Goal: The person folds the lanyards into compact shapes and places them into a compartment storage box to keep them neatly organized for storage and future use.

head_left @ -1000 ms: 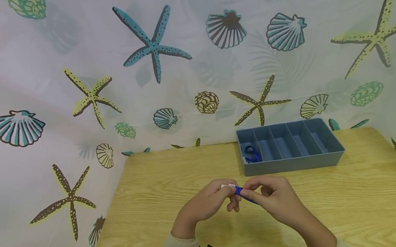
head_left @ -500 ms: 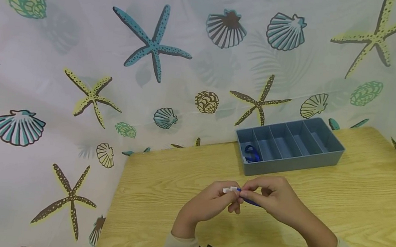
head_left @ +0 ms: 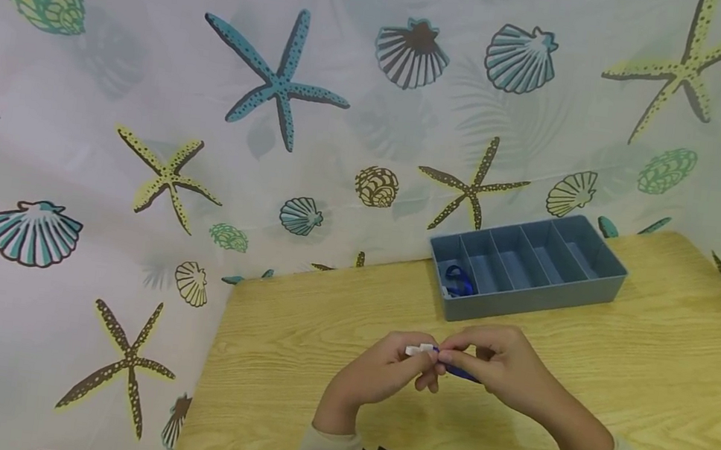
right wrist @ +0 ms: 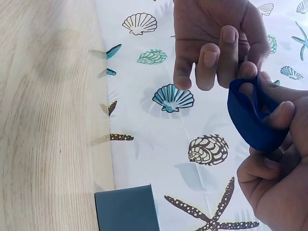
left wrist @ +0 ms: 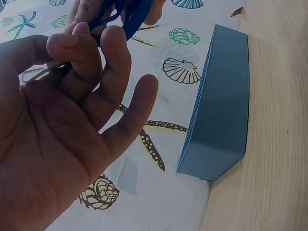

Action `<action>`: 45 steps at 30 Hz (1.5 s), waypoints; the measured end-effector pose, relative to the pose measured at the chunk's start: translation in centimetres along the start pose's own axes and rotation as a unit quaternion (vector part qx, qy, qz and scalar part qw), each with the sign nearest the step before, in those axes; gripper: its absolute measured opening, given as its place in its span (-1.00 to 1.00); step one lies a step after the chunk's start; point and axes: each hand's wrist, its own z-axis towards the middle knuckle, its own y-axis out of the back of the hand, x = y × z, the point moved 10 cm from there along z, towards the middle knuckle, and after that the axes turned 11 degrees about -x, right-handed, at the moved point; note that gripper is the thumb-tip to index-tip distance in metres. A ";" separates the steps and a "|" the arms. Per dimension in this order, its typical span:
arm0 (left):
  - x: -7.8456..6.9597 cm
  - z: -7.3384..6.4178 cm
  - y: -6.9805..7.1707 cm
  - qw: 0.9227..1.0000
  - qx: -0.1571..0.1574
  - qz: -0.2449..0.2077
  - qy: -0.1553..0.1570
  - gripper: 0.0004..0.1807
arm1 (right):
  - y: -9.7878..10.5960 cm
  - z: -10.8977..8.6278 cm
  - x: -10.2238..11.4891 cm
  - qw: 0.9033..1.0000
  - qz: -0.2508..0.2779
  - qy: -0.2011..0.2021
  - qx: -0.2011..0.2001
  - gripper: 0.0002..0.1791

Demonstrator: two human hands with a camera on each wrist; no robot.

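In the head view my left hand pinches the white plastic clip of a blue lanyard between thumb and fingers. The clip points left out of the grip. My right hand holds the blue lanyard right beside it, thumb against fingers. The right wrist view shows the strap bent into a wide loop around the right fingers, near the left fingertips. Seen from the left wrist, the outer fingers of that hand are loosely bent, and part of the clip is hidden behind them.
A blue-grey tray with several compartments stands at the back of the wooden table. Another blue lanyard lies in its leftmost compartment. A white cloth printed with shells and starfish hangs behind.
The left hand has shifted slightly right and down, and the white clip has turned in its grip. Less blue shows between the two hands. The right hand has barely moved.
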 end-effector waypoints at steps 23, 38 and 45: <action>0.4 0.0 3.1 0.989 -0.147 0.029 0.008 -0.68 | 2.4 -0.5 -0.3 0.996 -0.016 -0.030 -0.085 -0.67; 0.0 0.0 4.0 0.983 -0.184 0.013 -0.003 -0.64 | 3.7 -0.8 1.0 0.986 0.022 0.084 -0.141 -0.52; -0.2 -0.1 4.4 0.983 -0.181 0.009 -0.021 -0.65 | 3.7 -0.9 -0.2 0.984 0.122 0.092 -0.096 -0.50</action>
